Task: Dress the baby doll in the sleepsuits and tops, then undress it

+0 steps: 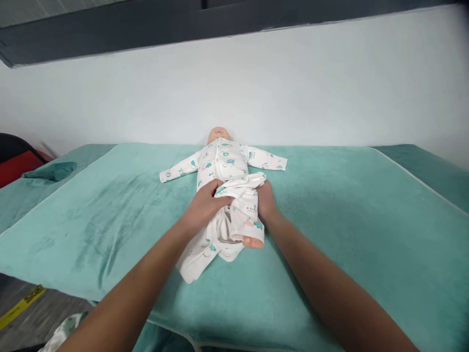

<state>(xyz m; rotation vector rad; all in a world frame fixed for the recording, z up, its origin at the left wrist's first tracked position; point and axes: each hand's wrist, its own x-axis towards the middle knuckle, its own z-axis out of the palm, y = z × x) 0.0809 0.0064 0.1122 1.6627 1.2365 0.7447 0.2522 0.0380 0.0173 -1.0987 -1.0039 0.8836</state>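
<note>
A baby doll (pixel 219 132) lies on its back, head toward the wall, dressed in a white baby romper (pixel 229 159) with teal and pink prints. Both sleeves stretch out to the sides. One doll foot (pixel 253 242) pokes from the leg opening on the right; the other romper leg (pixel 198 259) lies flat, with no foot showing at its end. My left hand (pixel 208 203) is closed on the romper cloth near the doll's waist. My right hand (pixel 266 198) is at the outer side of the raised leg, against the cloth, its fingers mostly hidden behind it.
The doll rests on a teal velvety cover (pixel 348 220) spread over a table or bed. A white wall (pixel 234 88) stands directly behind. At the far left is a black and red object (pixel 18 161). Yellow tape (pixel 22 305) marks the floor at lower left.
</note>
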